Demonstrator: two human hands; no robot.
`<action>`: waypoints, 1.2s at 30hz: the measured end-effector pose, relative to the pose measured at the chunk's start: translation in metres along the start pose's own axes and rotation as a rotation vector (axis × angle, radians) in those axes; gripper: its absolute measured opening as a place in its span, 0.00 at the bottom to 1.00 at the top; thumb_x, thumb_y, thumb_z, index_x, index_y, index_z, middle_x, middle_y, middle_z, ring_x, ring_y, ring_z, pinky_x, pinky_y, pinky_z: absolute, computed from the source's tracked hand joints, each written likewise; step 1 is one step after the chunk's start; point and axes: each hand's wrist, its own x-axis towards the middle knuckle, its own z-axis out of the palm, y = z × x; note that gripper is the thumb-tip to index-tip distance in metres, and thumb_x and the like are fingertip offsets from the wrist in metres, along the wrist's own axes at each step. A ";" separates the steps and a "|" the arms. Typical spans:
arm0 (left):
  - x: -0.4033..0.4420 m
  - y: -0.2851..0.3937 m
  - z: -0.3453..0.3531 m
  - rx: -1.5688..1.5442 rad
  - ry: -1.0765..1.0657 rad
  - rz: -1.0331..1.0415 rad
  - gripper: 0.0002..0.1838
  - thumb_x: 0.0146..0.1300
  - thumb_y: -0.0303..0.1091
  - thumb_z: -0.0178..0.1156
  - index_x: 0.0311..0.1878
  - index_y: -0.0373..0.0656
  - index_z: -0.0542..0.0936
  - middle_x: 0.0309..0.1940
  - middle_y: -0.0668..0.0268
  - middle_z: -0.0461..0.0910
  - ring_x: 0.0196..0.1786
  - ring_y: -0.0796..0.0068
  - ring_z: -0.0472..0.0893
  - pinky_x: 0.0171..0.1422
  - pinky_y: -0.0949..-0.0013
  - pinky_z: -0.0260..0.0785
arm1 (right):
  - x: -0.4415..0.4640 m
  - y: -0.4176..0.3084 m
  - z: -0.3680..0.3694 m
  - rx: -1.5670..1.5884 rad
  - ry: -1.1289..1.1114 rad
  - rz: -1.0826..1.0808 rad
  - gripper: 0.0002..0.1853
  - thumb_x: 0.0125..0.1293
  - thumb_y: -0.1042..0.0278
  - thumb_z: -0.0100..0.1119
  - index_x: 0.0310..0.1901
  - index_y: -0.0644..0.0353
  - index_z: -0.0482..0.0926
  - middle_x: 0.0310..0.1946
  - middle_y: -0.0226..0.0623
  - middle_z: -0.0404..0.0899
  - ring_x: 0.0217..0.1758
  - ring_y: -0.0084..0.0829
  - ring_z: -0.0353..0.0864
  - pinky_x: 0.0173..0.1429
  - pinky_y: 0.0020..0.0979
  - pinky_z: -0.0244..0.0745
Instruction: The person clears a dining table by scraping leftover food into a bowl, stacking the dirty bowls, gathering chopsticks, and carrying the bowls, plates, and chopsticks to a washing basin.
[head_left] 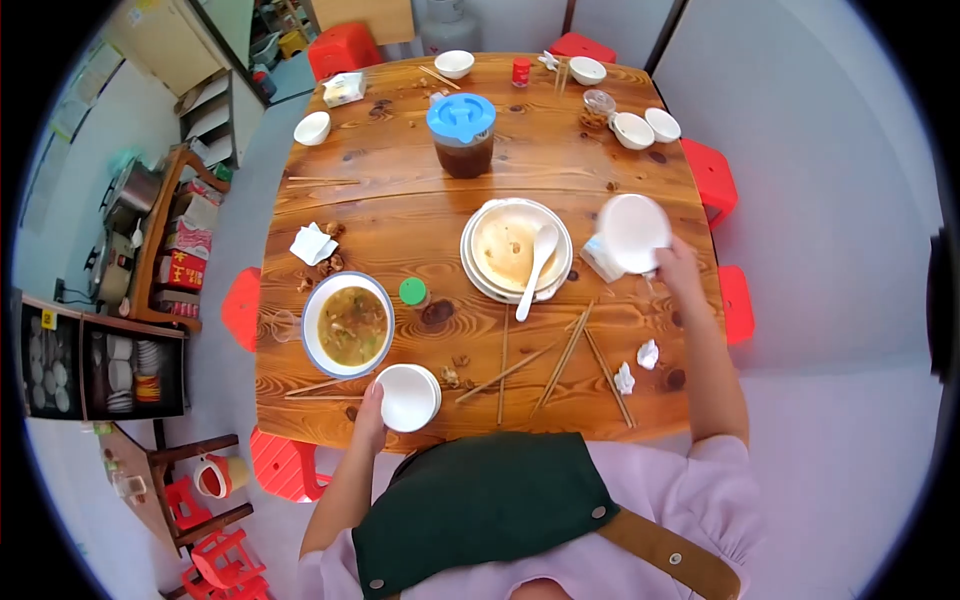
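Gripped small stacked bowls (410,398) in the left hand (370,418), left of the plate stack (515,250) and nearer the body, with the thumb pressed to the side and the other fingers hidden from view. Held a white bowl (633,233) by its near edge in the right hand (680,266), pinched just right of the plate stack, beside a tissue pack (600,260); too blurred to tell each finger's place. Had a white spoon (538,262) resting on the plate stack, with its handle toward the body. Faced a soup bowl (348,326) left of the plate stack, with a green-lidded jar (413,292) between, and a blue-lidded pitcher (463,135) beyond. Had loose chopsticks (565,358) on the body side of the plate stack, with crumpled tissues (648,354) farther right, all on the wooden table (400,225).
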 end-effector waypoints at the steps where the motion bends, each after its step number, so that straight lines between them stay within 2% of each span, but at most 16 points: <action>1: 0.004 -0.004 -0.007 -0.136 -0.061 -0.041 0.24 0.65 0.48 0.37 0.58 0.43 0.60 0.52 0.63 0.67 0.54 0.70 0.69 0.57 0.66 0.61 | -0.023 -0.021 0.030 -0.004 -0.089 -0.040 0.15 0.50 0.73 0.44 0.41 0.64 0.72 0.19 0.28 0.69 0.18 0.18 0.66 0.19 0.20 0.61; 4: -0.009 0.021 0.005 -0.167 -0.214 -0.055 0.31 0.63 0.57 0.30 0.58 0.43 0.62 0.55 0.64 0.66 0.57 0.69 0.66 0.58 0.63 0.60 | -0.078 -0.048 0.116 0.016 -0.437 0.023 0.13 0.52 0.72 0.44 0.39 0.62 0.73 0.20 0.28 0.70 0.18 0.18 0.67 0.20 0.21 0.64; 8: -0.016 0.035 -0.001 -0.084 -0.307 -0.117 0.33 0.61 0.61 0.23 0.61 0.51 0.59 0.56 0.68 0.65 0.58 0.70 0.64 0.58 0.59 0.58 | -0.137 -0.050 0.233 -0.141 -0.740 0.005 0.13 0.53 0.72 0.43 0.40 0.63 0.73 0.22 0.37 0.75 0.22 0.24 0.74 0.26 0.26 0.70; 10: -0.029 0.052 0.008 -0.080 -0.233 -0.136 0.33 0.61 0.61 0.22 0.60 0.51 0.59 0.55 0.67 0.65 0.58 0.68 0.65 0.58 0.57 0.58 | -0.161 -0.045 0.274 -0.128 -0.742 -0.225 0.14 0.52 0.72 0.42 0.40 0.64 0.72 0.26 0.43 0.76 0.26 0.30 0.75 0.31 0.30 0.71; 11: -0.027 0.049 0.004 -0.076 -0.249 -0.138 0.33 0.61 0.61 0.22 0.60 0.51 0.59 0.55 0.67 0.65 0.58 0.68 0.65 0.58 0.57 0.58 | -0.172 -0.052 0.281 -0.252 -0.784 -0.047 0.16 0.51 0.71 0.44 0.43 0.64 0.72 0.30 0.48 0.76 0.32 0.40 0.76 0.38 0.36 0.71; 14: -0.019 0.046 -0.006 -0.219 -0.438 -0.089 0.34 0.60 0.62 0.21 0.60 0.50 0.60 0.55 0.66 0.65 0.57 0.65 0.66 0.56 0.53 0.60 | -0.188 -0.020 0.299 -0.446 -0.603 -0.239 0.17 0.51 0.69 0.45 0.45 0.61 0.71 0.34 0.51 0.76 0.37 0.46 0.75 0.42 0.40 0.69; 15: -0.021 0.049 -0.007 -0.210 -0.468 -0.127 0.35 0.60 0.63 0.20 0.59 0.49 0.60 0.55 0.65 0.65 0.57 0.64 0.66 0.55 0.51 0.62 | -0.191 -0.020 0.300 -0.441 -0.593 -0.185 0.18 0.54 0.66 0.45 0.46 0.61 0.70 0.35 0.54 0.75 0.39 0.49 0.74 0.45 0.43 0.67; 20: -0.018 0.048 -0.005 -0.181 -0.536 -0.186 0.36 0.59 0.64 0.20 0.59 0.49 0.60 0.55 0.61 0.65 0.58 0.61 0.65 0.54 0.50 0.62 | -0.202 -0.003 0.291 -0.612 -0.482 -0.094 0.23 0.60 0.53 0.45 0.49 0.62 0.69 0.43 0.51 0.72 0.46 0.45 0.72 0.50 0.38 0.66; 21: -0.012 0.043 -0.006 -0.196 -0.538 -0.208 0.36 0.59 0.65 0.21 0.59 0.49 0.60 0.55 0.61 0.65 0.58 0.61 0.65 0.56 0.51 0.61 | -0.197 0.029 0.301 -0.302 -0.555 -0.024 0.25 0.60 0.50 0.44 0.51 0.62 0.67 0.45 0.49 0.71 0.49 0.42 0.70 0.53 0.36 0.64; 22: -0.007 0.037 -0.008 -0.182 -0.562 -0.216 0.36 0.59 0.65 0.21 0.59 0.49 0.60 0.55 0.61 0.65 0.58 0.61 0.65 0.56 0.51 0.61 | -0.203 0.014 0.306 0.016 -0.614 0.037 0.28 0.60 0.47 0.44 0.53 0.62 0.65 0.48 0.47 0.70 0.52 0.39 0.68 0.55 0.34 0.63; 23: -0.001 0.032 -0.009 -0.207 -0.584 -0.198 0.37 0.58 0.66 0.22 0.60 0.50 0.59 0.56 0.62 0.63 0.59 0.61 0.64 0.57 0.52 0.60 | -0.218 0.000 0.301 0.027 -0.572 0.188 0.32 0.60 0.44 0.43 0.57 0.62 0.58 0.49 0.46 0.68 0.55 0.35 0.65 0.58 0.32 0.59; 25: -0.003 0.030 -0.008 -0.222 -0.588 -0.178 0.37 0.57 0.67 0.23 0.60 0.50 0.58 0.58 0.62 0.62 0.60 0.60 0.62 0.59 0.52 0.57 | -0.221 0.008 0.308 0.223 -0.560 0.450 0.35 0.58 0.43 0.46 0.59 0.59 0.50 0.53 0.47 0.63 0.54 0.39 0.66 0.49 0.44 0.69; 26: -0.002 0.027 -0.008 -0.209 -0.604 -0.121 0.38 0.58 0.66 0.22 0.60 0.48 0.59 0.57 0.62 0.62 0.60 0.61 0.63 0.60 0.54 0.58 | -0.221 0.017 0.312 0.386 -0.597 0.394 0.35 0.58 0.42 0.45 0.59 0.55 0.49 0.53 0.47 0.62 0.50 0.41 0.69 0.40 0.47 0.72; 28: -0.024 0.035 0.000 -0.169 -0.576 -0.050 0.38 0.58 0.66 0.22 0.60 0.46 0.59 0.57 0.62 0.63 0.60 0.62 0.62 0.61 0.57 0.57 | -0.230 0.030 0.316 0.523 -0.595 0.435 0.35 0.59 0.42 0.43 0.61 0.50 0.43 0.53 0.47 0.61 0.48 0.41 0.70 0.37 0.46 0.74; 32: -0.059 0.040 0.020 -0.164 -0.591 -0.048 0.38 0.58 0.66 0.24 0.60 0.44 0.58 0.57 0.63 0.63 0.59 0.64 0.63 0.62 0.61 0.55 | -0.245 0.032 0.283 0.557 -0.596 0.340 0.34 0.61 0.41 0.35 0.63 0.48 0.39 0.57 0.45 0.56 0.50 0.41 0.70 0.43 0.46 0.71; 36: -0.067 0.031 0.069 -0.118 -0.696 0.019 0.39 0.58 0.66 0.26 0.60 0.44 0.58 0.57 0.62 0.63 0.59 0.64 0.64 0.62 0.61 0.55 | -0.258 -0.001 0.209 0.494 -0.527 0.366 0.30 0.64 0.44 0.31 0.63 0.48 0.42 0.58 0.41 0.57 0.54 0.36 0.66 0.45 0.44 0.71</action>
